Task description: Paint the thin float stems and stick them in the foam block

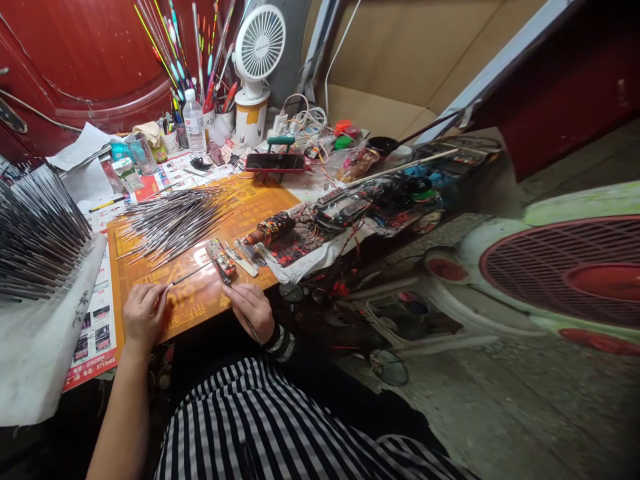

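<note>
My left hand [145, 313] is closed in a pinch on the near end of a thin dark stick [193, 274], at the front of the orange board [200, 317]. The stick's far end reaches a paint-spattered block [220, 259] lying on the board. My right hand [251, 310] has its fingers pressed together at the block's near end. Something slim and dark shows at those fingertips, but its kind is hidden. Behind both hands lies a heap of similar thin sticks [175, 220]. Beside the block is a flat, pale narrow tool [241, 261].
Left stands a white foam block [45, 360] bristling with upright sticks [45, 233]. At the back are a water bottle [194, 123], colourful fishing floats [175, 50], a white fan [260, 47] and a phone [275, 162] on a stand. Paint-crusted clutter [340, 207] lies right.
</note>
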The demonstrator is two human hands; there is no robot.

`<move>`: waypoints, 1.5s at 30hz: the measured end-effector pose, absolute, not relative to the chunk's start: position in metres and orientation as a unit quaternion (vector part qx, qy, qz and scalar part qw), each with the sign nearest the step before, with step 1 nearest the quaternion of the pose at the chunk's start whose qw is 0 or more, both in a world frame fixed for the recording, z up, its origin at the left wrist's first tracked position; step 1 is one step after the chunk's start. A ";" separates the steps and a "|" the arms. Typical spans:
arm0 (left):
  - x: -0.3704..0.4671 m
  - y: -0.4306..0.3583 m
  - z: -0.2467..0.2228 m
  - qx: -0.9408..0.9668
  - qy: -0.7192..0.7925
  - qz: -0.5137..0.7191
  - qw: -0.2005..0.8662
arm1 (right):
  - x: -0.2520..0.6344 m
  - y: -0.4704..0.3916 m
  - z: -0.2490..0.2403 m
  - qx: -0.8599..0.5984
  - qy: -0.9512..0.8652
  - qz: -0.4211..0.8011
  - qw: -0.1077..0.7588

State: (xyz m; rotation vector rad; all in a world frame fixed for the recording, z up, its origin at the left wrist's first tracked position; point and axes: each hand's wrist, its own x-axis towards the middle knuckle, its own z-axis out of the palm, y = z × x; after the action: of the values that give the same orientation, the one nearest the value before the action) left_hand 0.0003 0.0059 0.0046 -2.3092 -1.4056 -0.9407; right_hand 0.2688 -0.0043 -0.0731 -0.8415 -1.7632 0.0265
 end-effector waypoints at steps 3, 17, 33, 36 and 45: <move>0.001 0.006 0.005 -0.798 -0.488 -0.323 0.143 | 0.269 -0.004 -0.073 -0.356 -0.750 0.010 0.557; 0.003 0.001 -0.002 -0.788 -0.503 -0.324 0.144 | 0.277 -0.003 -0.083 -0.313 -0.760 -0.001 0.569; -0.093 -0.031 0.031 -0.483 -0.773 -0.369 0.181 | 0.283 -0.007 -0.083 -0.246 -0.776 -0.034 0.580; -0.108 -0.027 0.033 -0.412 -0.823 -0.353 0.169 | 0.283 -0.006 -0.082 -0.244 -0.778 -0.038 0.578; -0.118 -0.018 0.024 -0.362 -0.862 -0.303 0.185 | 0.283 -0.006 -0.081 -0.243 -0.783 -0.044 0.571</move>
State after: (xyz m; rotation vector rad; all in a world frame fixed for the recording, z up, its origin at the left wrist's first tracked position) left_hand -0.1181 -0.0177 0.0243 -1.0214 -2.4284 -0.8532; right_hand 0.2834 -0.0064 -0.0815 -0.5707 -1.8374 -0.1026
